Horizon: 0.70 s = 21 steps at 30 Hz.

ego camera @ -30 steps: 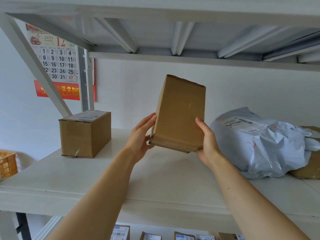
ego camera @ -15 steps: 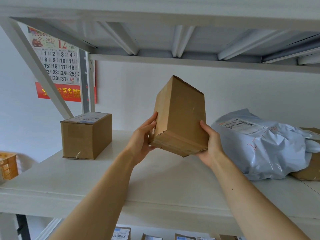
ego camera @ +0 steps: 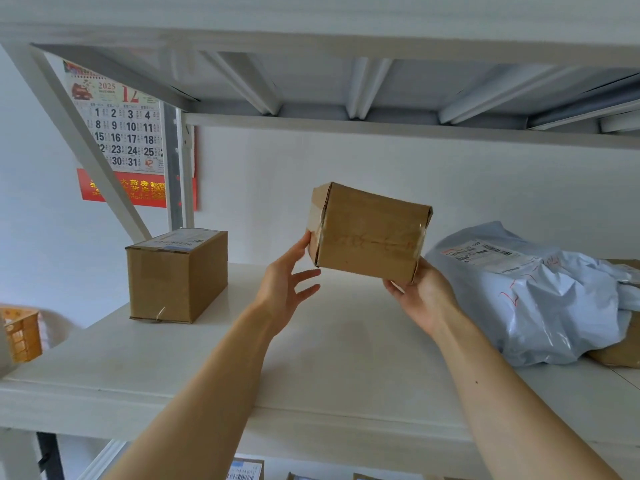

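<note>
A small brown cardboard box [ego camera: 367, 237] with a taped seam on its near face hangs in the air above the white shelf board [ego camera: 346, 358], lying lengthwise and tilted. My right hand [ego camera: 426, 296] grips its lower right corner from below, fingers going behind the box. My left hand [ego camera: 284, 292] has its fingers spread and straight; only the upper fingertips touch the box's left end.
A second labelled cardboard box [ego camera: 173, 278] stands on the shelf at the left. A grey mailer bag [ego camera: 540, 299] lies at the right, over a brown parcel [ego camera: 620, 351]. The upper shelf's beams run close overhead. A calendar [ego camera: 124, 140] hangs on the wall; an orange crate [ego camera: 22, 334] sits far left.
The box has been turned from standing on end to lying lengthwise, its taped face now toward me. My left hand has loosened to a fingertip touch; my right hand has shifted under the corner.
</note>
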{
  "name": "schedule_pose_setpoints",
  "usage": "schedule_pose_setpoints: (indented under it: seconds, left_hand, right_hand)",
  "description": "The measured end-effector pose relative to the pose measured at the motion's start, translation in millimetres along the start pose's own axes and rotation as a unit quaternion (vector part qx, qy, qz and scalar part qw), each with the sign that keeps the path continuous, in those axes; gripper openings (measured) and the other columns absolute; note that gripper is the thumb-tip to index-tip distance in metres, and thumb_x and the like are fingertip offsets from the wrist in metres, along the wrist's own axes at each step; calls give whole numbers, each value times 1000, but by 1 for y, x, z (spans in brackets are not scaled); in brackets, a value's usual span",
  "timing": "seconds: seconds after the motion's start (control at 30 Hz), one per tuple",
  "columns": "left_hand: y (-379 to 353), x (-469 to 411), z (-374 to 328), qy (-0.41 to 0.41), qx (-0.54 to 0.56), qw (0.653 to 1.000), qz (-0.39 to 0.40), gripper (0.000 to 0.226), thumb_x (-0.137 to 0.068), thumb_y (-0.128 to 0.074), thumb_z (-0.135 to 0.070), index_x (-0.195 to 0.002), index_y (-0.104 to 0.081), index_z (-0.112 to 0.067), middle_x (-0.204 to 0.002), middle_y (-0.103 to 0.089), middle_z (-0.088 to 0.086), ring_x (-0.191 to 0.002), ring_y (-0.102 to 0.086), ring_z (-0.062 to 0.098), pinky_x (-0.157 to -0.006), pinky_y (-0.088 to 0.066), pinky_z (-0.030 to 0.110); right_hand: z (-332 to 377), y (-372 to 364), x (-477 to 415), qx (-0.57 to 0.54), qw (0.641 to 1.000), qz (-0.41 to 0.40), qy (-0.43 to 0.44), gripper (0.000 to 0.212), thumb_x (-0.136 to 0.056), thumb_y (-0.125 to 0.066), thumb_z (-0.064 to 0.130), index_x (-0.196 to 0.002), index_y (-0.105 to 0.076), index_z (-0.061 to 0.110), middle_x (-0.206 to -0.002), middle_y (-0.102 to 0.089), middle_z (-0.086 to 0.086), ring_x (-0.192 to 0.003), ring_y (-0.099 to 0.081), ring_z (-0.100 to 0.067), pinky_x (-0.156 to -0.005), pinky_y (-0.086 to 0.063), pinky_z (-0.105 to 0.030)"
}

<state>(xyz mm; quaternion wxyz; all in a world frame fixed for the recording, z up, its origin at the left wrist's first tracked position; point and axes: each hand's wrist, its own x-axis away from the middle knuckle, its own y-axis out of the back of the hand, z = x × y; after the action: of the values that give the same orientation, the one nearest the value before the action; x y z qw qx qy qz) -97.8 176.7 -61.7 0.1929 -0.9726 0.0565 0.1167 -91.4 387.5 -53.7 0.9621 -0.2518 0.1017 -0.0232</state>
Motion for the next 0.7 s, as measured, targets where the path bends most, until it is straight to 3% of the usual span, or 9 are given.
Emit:
schedule_pose_setpoints:
  seconds: [0.07, 0.13, 0.3, 0.47, 0.53, 0.63, 0.7]
  left_hand:
    - [1, -3, 3, -2, -21, 1000, 2, 31, -103, -47, -24, -129, -60, -36, -137, -53, -1, -117, -59, 27, -92, -53, 39]
    - [3, -5, 6, -14, -43, 999, 6, 46, -102, -42, -9, -136, -59, -35, -139, -56, 1, -120, -58, 25, -98, -51, 41]
    - [1, -3, 3, -28, -47, 999, 0, 55, -98, -54, 1, -141, -53, -33, -143, -52, -6, -132, -50, 26, -111, -41, 51]
    - [1, -2, 5, -30, -66, 997, 15, 66, -92, -62, 5, -142, -52, -36, -152, -48, -3, -142, -41, 26, -116, -34, 53]
    - [2, -3, 6, -40, -62, 997, 14, 66, -90, -63, 6, -142, -53, -34, -150, -50, -1, -144, -38, 26, -116, -35, 50]
    - [3, -6, 8, -60, -75, 995, 20, 63, -87, -68, 3, -134, -60, -38, -142, -58, -5, -142, -40, 26, -119, -31, 50]
    - [3, -6, 9, -65, -91, 993, 34, 62, -83, -72, -1, -129, -64, -40, -136, -62, -13, -141, -41, 25, -121, -26, 48]
  right_hand:
    - [-2, 2, 0, 50, 998, 27, 36, 59, -80, -28, -30, -90, -69, 12, -90, -70, -5, -92, -60, -22, -98, -48, -32]
    - [-3, 2, 2, 102, 992, 35, 70, 56, -81, -43, -30, -97, -71, 16, -98, -72, -1, -96, -64, -18, -90, -51, -29]
    - [-4, 2, -1, 197, 973, 15, 117, 46, -81, -75, 0, -123, -69, 18, -112, -74, 8, -93, -67, -2, -89, -43, -22]
    - [-5, 2, -5, 193, 971, -13, 140, 55, -78, -82, 15, -131, -65, 15, -127, -68, 1, -123, -59, -15, -107, -42, -32]
    - [-6, 1, -6, 175, 973, -20, 150, 51, -79, -81, 13, -127, -65, 10, -124, -70, -4, -119, -62, -12, -103, -45, -28]
    - [-5, -3, -3, 158, 974, -42, 155, 29, -85, -77, 17, -111, -66, 12, -109, -74, -3, -98, -69, -7, -86, -48, -18]
    - [-5, -3, -3, 153, 975, -60, 149, 26, -86, -75, 28, -107, -65, 17, -108, -75, -2, -102, -69, -13, -92, -52, -28]
